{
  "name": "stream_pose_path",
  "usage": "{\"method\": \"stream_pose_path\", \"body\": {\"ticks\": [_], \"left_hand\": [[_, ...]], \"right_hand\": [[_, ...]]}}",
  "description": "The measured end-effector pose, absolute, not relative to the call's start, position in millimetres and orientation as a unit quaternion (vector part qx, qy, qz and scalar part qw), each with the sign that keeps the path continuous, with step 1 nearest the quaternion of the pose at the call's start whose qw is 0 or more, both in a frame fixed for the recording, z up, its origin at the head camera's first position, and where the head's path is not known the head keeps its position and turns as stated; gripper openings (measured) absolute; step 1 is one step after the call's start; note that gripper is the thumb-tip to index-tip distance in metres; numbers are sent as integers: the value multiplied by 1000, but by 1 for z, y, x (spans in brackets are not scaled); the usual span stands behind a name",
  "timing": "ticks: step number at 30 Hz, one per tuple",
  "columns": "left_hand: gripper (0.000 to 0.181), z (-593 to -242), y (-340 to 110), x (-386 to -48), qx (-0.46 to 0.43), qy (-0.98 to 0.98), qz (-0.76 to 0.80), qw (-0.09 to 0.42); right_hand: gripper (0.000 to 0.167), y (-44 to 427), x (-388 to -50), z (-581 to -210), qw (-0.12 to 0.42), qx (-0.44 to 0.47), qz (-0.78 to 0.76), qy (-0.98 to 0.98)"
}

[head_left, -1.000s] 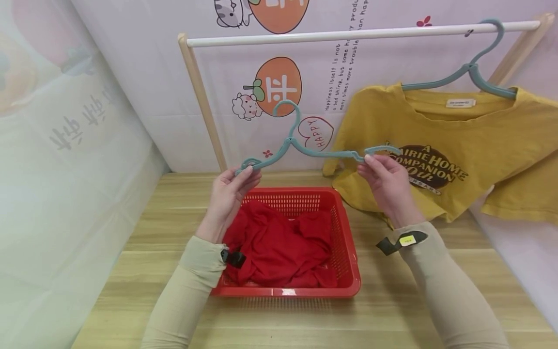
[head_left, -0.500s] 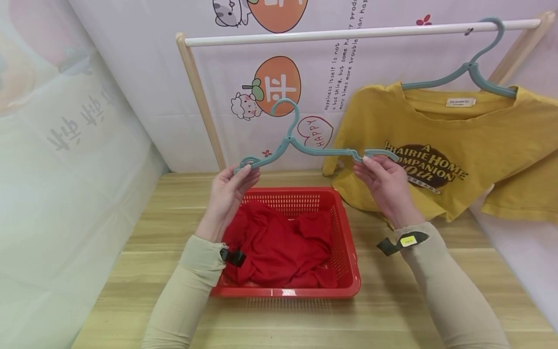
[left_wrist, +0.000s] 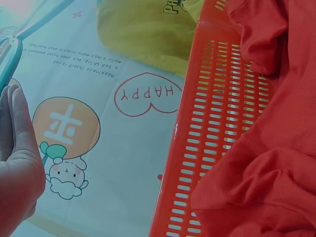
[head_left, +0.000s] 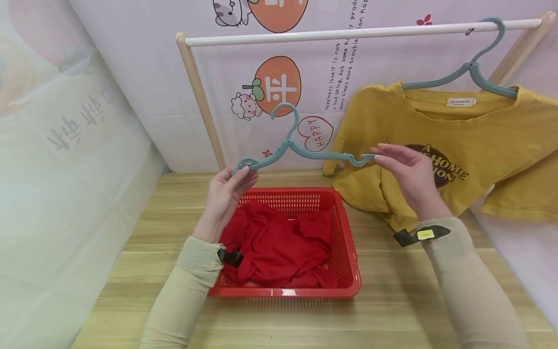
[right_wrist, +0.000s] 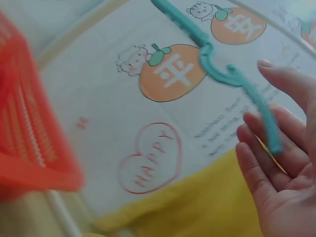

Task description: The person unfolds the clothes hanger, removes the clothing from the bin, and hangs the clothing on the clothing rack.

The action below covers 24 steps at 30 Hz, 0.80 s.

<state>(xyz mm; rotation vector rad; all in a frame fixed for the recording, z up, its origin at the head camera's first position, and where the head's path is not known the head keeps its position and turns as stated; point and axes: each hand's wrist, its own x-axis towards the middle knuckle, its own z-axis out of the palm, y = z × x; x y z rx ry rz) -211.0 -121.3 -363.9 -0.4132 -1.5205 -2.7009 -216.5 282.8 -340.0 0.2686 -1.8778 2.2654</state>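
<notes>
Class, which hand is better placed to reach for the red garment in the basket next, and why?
Probably the right hand: its fingers lie open at one end of the clothes hanger, while the left hand pinches the other end.

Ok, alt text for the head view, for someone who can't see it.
A person's left hand pinches one end of a teal hanger; the right hand is at the other. Lower in the picture sits a red basket of red cloth; at right, a yellow shirt hangs from a white rail on another hanger.
</notes>
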Motion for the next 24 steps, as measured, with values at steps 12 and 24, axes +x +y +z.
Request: {"method": "stream_pose_path", "body": {"ticks": [12,24], "left_hand": [[17,-365,-120,-210,-143,-496,-856,-4],[17,-366,-120,-208,-153,-509,-847,-21]], "right_hand": [[42,278,-214,-296,21,111,475,-873],[29,272,-212,-300,-22,122,420,-899]]}}
